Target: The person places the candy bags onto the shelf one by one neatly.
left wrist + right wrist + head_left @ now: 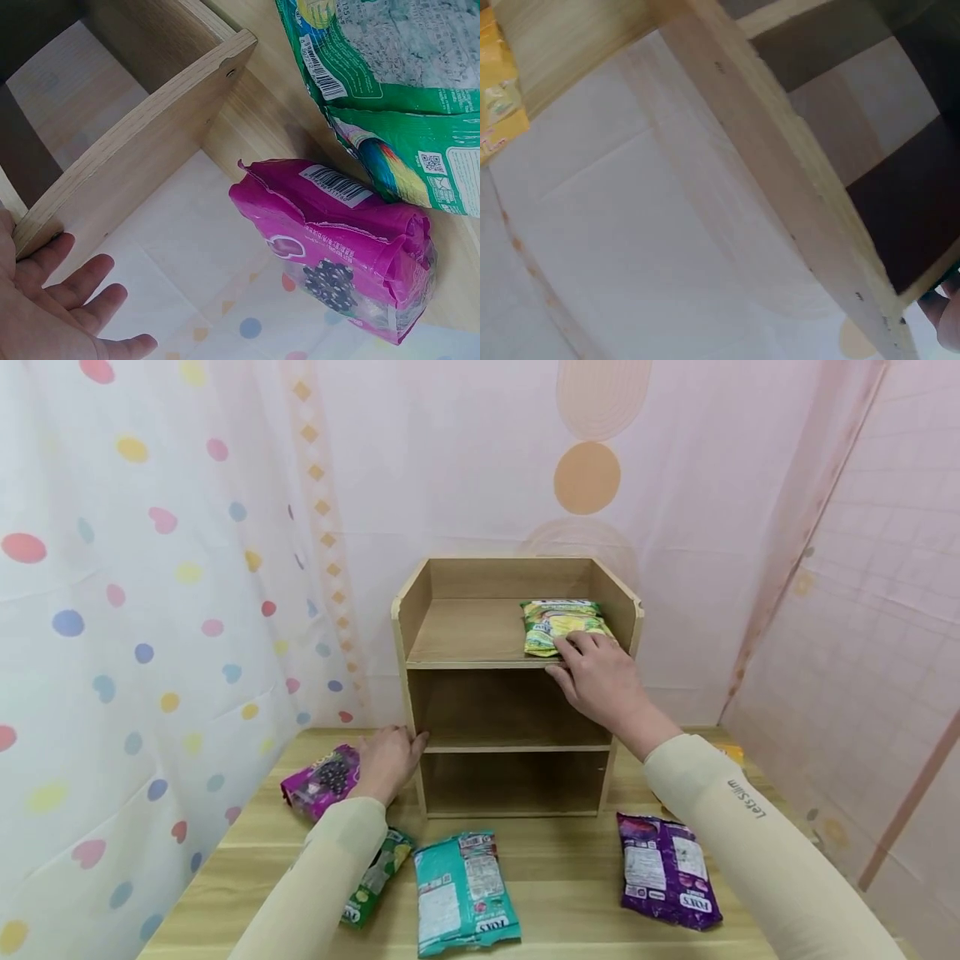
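Observation:
A small wooden shelf unit [517,666] with an open top and two compartments below stands on the table. My left hand [390,762] touches its left side panel near the front edge; the left wrist view shows the fingers [88,281] spread loosely. My right hand [603,681] is at the front right of the top shelf. Its fingers rest on a yellow-green candy bag [542,631] lying there, and its thumb is lower, by the shelf edge. Only a bit of the right hand [946,311] shows in the right wrist view.
A purple grape bag [322,232] and a green bag [375,877] lie left of the shelf. In front are a teal bag [465,893] and a dark purple bag [666,870]. A yellow bag [499,90] lies on the right, partly behind my forearm in the head view.

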Demonstrator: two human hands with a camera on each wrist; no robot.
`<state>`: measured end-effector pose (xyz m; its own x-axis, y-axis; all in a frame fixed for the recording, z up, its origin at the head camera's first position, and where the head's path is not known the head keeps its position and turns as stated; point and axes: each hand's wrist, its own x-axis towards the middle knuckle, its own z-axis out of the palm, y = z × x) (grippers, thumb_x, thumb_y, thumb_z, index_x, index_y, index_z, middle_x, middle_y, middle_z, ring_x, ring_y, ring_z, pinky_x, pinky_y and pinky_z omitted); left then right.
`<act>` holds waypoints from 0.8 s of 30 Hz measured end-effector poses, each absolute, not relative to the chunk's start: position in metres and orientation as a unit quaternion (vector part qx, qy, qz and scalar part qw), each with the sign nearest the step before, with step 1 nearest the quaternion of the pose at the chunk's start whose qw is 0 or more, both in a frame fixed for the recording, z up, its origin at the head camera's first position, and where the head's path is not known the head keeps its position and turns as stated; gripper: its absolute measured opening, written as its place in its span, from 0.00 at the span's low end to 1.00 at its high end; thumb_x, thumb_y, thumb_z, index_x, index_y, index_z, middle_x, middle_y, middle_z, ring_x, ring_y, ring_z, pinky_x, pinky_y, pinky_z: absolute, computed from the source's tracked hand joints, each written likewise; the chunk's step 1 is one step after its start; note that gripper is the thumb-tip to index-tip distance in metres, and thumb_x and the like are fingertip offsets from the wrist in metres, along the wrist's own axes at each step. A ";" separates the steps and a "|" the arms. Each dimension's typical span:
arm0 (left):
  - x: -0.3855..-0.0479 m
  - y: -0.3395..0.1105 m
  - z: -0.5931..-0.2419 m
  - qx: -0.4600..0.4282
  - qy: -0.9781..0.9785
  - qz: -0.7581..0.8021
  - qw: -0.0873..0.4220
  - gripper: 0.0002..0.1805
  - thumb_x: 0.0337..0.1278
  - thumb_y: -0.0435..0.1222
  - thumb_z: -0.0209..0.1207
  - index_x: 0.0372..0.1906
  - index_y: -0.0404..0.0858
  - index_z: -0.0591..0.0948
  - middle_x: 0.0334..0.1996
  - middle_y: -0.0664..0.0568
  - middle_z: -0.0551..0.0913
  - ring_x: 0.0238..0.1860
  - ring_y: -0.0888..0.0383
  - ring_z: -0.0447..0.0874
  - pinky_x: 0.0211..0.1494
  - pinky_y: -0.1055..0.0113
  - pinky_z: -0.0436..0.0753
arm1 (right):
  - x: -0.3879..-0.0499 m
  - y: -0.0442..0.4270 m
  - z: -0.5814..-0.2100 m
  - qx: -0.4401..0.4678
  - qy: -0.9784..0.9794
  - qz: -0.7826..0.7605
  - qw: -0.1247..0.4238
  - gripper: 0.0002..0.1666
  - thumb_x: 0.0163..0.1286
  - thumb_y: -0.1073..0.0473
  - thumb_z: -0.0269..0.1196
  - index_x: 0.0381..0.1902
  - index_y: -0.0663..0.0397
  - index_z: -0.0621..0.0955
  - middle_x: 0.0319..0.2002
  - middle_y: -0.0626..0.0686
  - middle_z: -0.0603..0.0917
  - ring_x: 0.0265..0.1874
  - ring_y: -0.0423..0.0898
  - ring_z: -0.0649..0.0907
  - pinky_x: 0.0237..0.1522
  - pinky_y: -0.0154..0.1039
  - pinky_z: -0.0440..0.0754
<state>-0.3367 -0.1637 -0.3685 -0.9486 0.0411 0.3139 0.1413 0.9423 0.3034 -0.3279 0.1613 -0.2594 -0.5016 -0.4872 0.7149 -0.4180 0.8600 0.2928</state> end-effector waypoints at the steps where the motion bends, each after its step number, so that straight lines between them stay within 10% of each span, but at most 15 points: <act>1: -0.337 -0.164 -0.369 -0.048 -0.973 -0.164 0.154 0.24 0.74 0.50 0.49 0.26 0.37 0.79 0.42 0.38 0.83 0.48 0.38 0.78 0.59 0.33 0.63 | -0.328 0.162 -0.260 0.260 -0.872 -0.041 0.412 0.29 0.74 0.44 0.59 0.62 0.60 0.78 0.55 0.61 0.80 0.54 0.61 0.78 0.59 0.52 0.74; 24: -0.339 -0.174 -0.367 -0.039 -0.973 -0.163 0.157 0.25 0.75 0.49 0.49 0.32 0.33 0.82 0.46 0.34 0.82 0.51 0.36 0.77 0.61 0.31 0.60 | -0.336 0.148 -0.256 0.195 -0.948 -0.012 0.251 0.47 0.75 0.31 0.46 0.76 0.60 0.58 0.75 0.60 0.61 0.75 0.58 0.56 0.73 0.55 0.49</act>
